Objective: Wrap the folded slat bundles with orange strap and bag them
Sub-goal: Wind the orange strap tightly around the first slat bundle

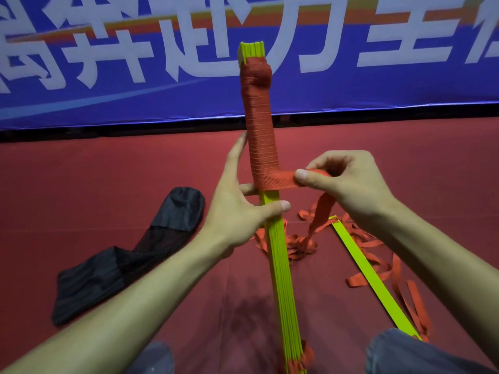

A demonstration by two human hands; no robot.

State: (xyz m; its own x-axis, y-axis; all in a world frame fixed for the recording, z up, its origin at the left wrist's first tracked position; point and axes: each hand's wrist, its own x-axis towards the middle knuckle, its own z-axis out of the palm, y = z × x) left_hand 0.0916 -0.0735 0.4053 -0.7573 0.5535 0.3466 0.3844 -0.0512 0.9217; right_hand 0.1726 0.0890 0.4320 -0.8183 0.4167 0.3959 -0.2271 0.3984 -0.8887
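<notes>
At my 8 o'clock a black bag [129, 255] lies slack on the red floor [81, 184]. My left grip [237, 209] grasps the slat bundle [280, 279] just below the wrapping, thumb across the front, a finger behind, index finger straight up beside the wrap. The bundle runs from between my knees toward 12 o'clock, its upper half wound in orange strap [260, 136], yellow-green tips bare at the top. At 3 o'clock of the bundle my right grip [348, 182] pinches the strap, taut from the lowest turn. The loose strap tail [378, 255] hangs down from that grip and piles on the floor at 4 o'clock, around a single slat [372, 276].
</notes>
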